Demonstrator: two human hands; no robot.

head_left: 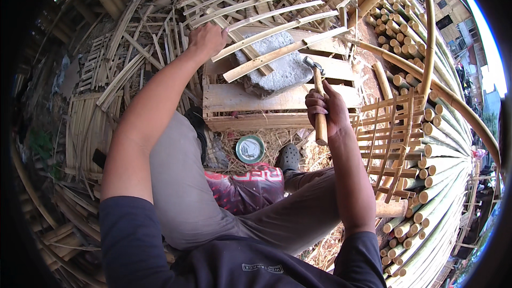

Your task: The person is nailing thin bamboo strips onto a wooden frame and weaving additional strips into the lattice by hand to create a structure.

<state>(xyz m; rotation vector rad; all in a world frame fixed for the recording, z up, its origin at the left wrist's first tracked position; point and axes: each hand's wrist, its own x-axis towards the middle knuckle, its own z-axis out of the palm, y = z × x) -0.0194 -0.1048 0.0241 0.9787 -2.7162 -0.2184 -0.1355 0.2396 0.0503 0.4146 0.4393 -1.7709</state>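
Observation:
My right hand (326,108) is wrapped round the wooden handle of a hammer (320,130). The hammer's metal head points up, close to the right side of a rough grey stone block (282,77). Across the block lies a bamboo lattice (285,58) of several long split slats on a crosspiece. At the lattice's left edge, my left hand (209,41) is closed on a bamboo slat, its fingertips partly hidden. Beneath the block is a low wooden slatted platform (229,97). A green-rimmed dish (249,149) on the straw-strewn ground holds small thin pieces, probably nails.
Cut bamboo poles (440,181) are stacked along the right, with a small bamboo lattice panel (392,144) leaning near them. Loose bamboo strips (125,48) pile up at the left. A red and black cloth (248,188) lies between my legs, near a grey clog (289,157).

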